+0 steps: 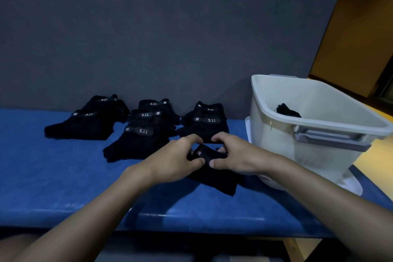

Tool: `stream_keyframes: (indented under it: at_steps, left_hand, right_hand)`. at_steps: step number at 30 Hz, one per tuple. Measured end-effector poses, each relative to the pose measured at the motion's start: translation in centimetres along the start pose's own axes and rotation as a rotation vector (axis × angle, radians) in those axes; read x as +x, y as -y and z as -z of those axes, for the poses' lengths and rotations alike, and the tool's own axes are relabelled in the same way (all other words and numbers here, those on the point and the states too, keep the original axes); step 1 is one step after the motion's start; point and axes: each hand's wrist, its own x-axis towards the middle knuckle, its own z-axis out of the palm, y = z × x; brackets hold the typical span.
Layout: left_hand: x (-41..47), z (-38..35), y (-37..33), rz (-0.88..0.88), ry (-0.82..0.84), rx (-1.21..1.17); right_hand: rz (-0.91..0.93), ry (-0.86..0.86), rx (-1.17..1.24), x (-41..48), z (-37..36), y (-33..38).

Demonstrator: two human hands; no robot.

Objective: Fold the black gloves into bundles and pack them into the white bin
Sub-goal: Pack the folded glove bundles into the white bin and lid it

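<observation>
Two bare forearms, left hand (pixel 176 160), right hand (pixel 236 155) — no sleeves

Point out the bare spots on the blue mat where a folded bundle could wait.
Free: the near-left blue mat, between the glove stacks and the front edge. Crowded: the back strip along the wall, and the middle, where the left hand and right hand work a glove beside the white bin.

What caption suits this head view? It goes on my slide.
Both hands, left hand and right hand, fold a black glove beside the white bin.
</observation>
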Motion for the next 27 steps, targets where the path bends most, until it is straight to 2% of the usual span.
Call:
stream_keyframes:
  at_steps: [4, 9, 12, 17, 19, 22, 27]
  left_hand:
    - [0.1, 0.1, 0.2, 0.009, -0.014, -0.131]
    - [-0.1, 1.4, -0.7, -0.055, -0.09, -0.322]
    - [-0.6, 3.8, -1.5, -0.115, -0.202, -0.329]
    - [-1.9, 7.7, -3.1, -0.18, -0.491, -0.297]
    - [-2.4, 8.8, -4.4, -0.189, -0.562, -0.404]
    - [-2.5, 9.8, -6.9, -0.21, -0.531, -0.669]
    - [0.0, 10.9, -10.2, -0.258, -0.466, -0.824]
  right_hand:
    - [-0.063, 0.049, -0.033, -0.5, 0.1, 0.5]
    - [0.052, -0.003, 0.252, -1.6, 0.1, 1.5]
    - [0.143, -0.072, 0.429, -2.5, 0.8, 2.9]
    - [0.292, -0.306, 0.512, -3.7, 3.1, 5.9]
    - [0.336, -0.361, 0.571, -4.3, 4.2, 7.0]
    - [0.396, -0.385, 0.607, -5.4, 5.9, 8.3]
    - [0.397, -0.38, 0.604, -6.7, 9.5, 8.3]
